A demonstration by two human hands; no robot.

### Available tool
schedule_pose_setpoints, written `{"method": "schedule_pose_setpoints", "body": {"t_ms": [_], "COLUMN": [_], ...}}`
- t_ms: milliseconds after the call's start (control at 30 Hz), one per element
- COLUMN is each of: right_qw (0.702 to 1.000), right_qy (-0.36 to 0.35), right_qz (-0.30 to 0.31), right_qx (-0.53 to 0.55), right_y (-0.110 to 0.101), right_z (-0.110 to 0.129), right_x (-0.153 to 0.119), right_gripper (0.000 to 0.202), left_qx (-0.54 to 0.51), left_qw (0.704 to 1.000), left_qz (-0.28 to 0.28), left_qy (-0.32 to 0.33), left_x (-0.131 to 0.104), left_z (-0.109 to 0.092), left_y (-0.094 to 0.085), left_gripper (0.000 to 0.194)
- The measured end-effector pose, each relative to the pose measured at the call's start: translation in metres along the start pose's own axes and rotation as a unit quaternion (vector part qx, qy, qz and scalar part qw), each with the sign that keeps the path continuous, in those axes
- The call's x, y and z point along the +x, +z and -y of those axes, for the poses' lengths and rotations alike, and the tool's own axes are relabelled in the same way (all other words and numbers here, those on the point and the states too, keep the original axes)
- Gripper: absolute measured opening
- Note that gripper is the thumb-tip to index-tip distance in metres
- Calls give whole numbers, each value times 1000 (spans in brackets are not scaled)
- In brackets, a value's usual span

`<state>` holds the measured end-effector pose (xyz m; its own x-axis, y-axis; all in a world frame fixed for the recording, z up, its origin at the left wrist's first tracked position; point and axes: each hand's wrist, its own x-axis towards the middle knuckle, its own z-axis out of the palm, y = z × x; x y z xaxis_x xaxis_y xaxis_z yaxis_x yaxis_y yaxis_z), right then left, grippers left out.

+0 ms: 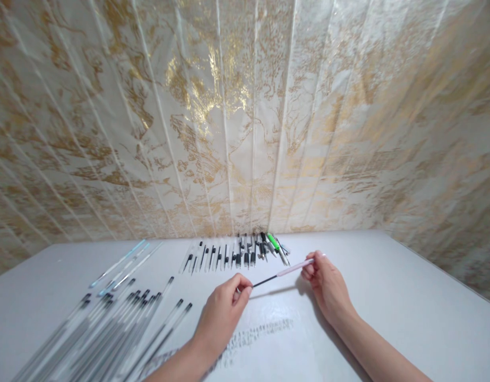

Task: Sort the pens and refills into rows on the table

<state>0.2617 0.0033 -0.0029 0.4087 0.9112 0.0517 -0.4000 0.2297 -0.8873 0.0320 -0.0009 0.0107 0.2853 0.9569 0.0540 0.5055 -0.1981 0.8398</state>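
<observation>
Between my two hands, above the white table, runs a pale lilac pen barrel [294, 267] with a thin dark refill [265, 281] sticking out of its left end. My left hand [223, 310] pinches the refill's free end between thumb and fingers. At the barrel's other end, my right hand [327, 284] has its fingers closed around the tip, which they partly hide. The pen slants up toward the right. Below the hands lies a sheet of paper [284, 345] with rows of handwritten characters, partly covered by my left forearm.
Many dark-tipped refills [121, 331] lie fanned out at the left. Behind them are several light-blue-ended sticks [119, 263]. A row of clear and black pen parts [218, 258] and a green pen [274, 242] lie near the gold-patterned curtain [245, 132] at the table's back edge.
</observation>
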Motion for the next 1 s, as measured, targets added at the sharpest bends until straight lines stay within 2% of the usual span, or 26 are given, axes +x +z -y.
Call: {"method": "schedule_pose_setpoints", "body": {"t_ms": [67,133,267,467,600,800,900,1000], "right_qw": [997,992,991,992,989,982,989,997], "right_qy": [-22,-30,-31,-57,-52,-84,-43,47], "right_qz": [-64,-99,-98,-101,-117,-153,-126,-36], "right_qx": [45,69,83,42,67,76,61,42], "right_y": [-5,-8,-12,-14,-16,-40,-38,-15], "right_z": [1,1,2,2,7,29,25,13], "right_x": [5,7,8,11,15,35,34,15], "right_gripper": [37,38,37,38,34,35,36,32], "left_qx": [-22,-41,-56,-39,-32,-63,-68,-65], "left_qw": [1000,999,998,999,999,996,996,997], "left_qz": [-11,-23,-31,-31,-34,-54,-52,-48], "left_qy": [2,1,-2,-2,-2,-18,-19,-14], "left_x": [1,2,3,3,3,3,3,2], "left_z": [2,5,6,6,6,5,4,3], "left_y": [1,2,3,4,5,3,2,2], "left_gripper": [20,20,17,15,14,17,18,19]}}
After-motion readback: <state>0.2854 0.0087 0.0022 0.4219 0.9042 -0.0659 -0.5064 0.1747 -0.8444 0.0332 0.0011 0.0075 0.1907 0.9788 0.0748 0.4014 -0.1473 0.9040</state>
